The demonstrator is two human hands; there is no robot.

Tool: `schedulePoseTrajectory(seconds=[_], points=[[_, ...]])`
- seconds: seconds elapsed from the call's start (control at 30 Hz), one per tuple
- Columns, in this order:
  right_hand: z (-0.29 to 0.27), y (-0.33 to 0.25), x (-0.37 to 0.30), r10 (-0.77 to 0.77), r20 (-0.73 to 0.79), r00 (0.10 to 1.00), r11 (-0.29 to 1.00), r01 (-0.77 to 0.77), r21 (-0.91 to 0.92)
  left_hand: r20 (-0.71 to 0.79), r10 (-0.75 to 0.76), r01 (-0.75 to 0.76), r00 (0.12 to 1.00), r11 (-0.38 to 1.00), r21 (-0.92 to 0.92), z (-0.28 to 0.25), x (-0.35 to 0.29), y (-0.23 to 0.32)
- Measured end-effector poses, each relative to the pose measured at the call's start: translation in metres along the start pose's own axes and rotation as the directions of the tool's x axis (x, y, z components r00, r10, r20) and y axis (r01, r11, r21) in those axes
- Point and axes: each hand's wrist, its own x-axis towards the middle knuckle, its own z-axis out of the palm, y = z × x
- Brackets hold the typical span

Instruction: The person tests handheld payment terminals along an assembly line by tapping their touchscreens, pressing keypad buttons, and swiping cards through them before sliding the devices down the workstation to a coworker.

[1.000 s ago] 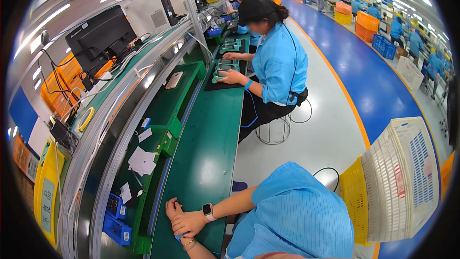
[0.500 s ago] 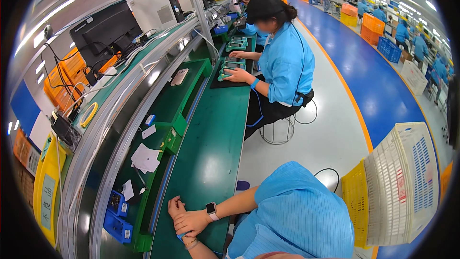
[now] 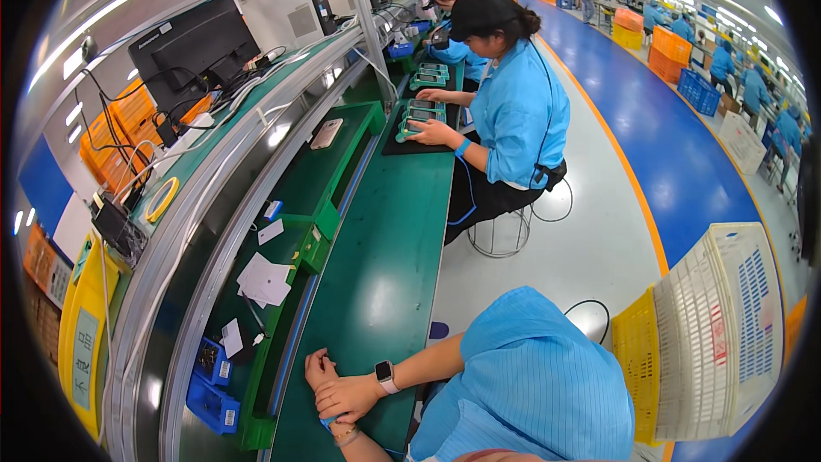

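Observation:
My right hand, with a pale-banded watch on its wrist, lies across my left wrist and is closed around it. Beyond it shows my left hand, fingers curled in, with nothing visible in them; part of it is hidden under the right. A blue wrist strap and a thin bracelet circle the left wrist. Both hands rest on the green bench top. Nearest to them, on the shelf, are two blue bins of small parts, a white card and loose papers.
A green shelf rail runs along the bench, with a phone-shaped item farther up. A co-worker sits ahead, hands on green-framed devices. Stacked white and yellow crates stand at my right. A monitor stands on the upper shelf.
The view has shifted slightly, so the bench and co-worker sit a little farther right in the picture. My hands keep the same clasp.

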Motion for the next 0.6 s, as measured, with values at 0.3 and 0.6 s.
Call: schedulePoseTrajectory(seconds=[0.3,0.6], points=[[-0.014,-0.022,0.011,0.069,0.045,0.997,0.997,-0.071,0.039,0.013,0.0,0.0,1.0,1.0,0.031,-0.002,-0.005,0.014],[-0.203,-0.124,0.11,-0.068,-0.402,0.913,0.264,0.405,0.875,0.034,-0.069,0.068,0.997,0.997,0.021,-0.005,-0.01,0.028]])
